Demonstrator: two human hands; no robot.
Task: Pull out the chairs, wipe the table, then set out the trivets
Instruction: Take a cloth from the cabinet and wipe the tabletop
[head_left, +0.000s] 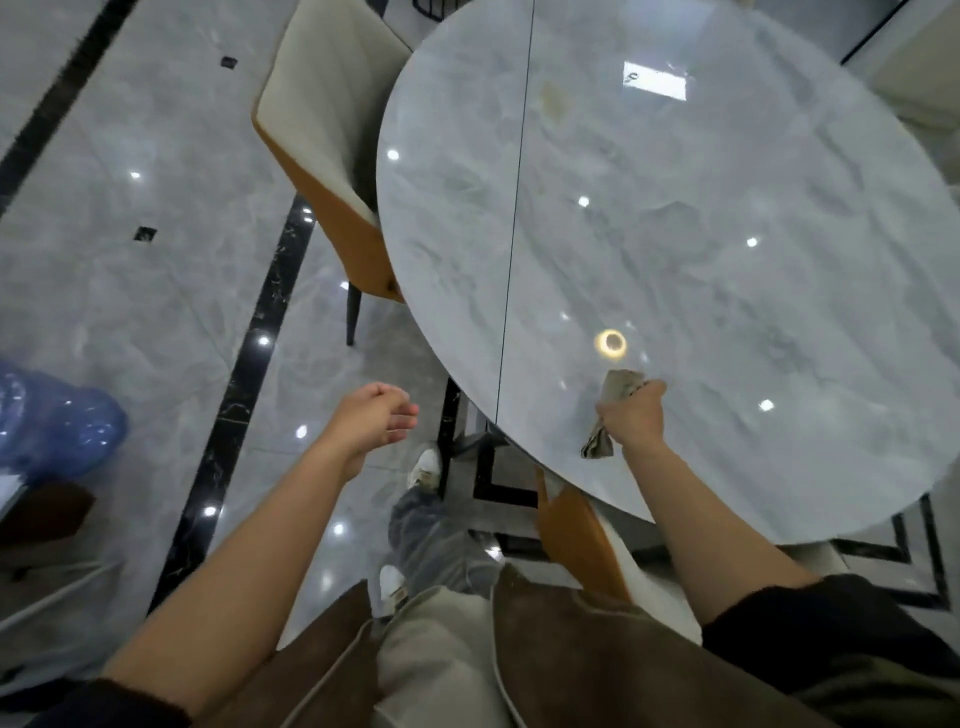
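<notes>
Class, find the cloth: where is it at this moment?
In the head view, the cloth is bunched in the right hand, at the near edge of the round table, just right of its dark seam.

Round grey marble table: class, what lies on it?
Only a crumpled beige cloth, gripped in the right hand, near the table's front edge. The marble beneath them is hidden.

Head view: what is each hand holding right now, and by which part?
The right hand grips the cloth around its middle, both ends sticking out of the fist, over the table. The left hand holds nothing.
</notes>
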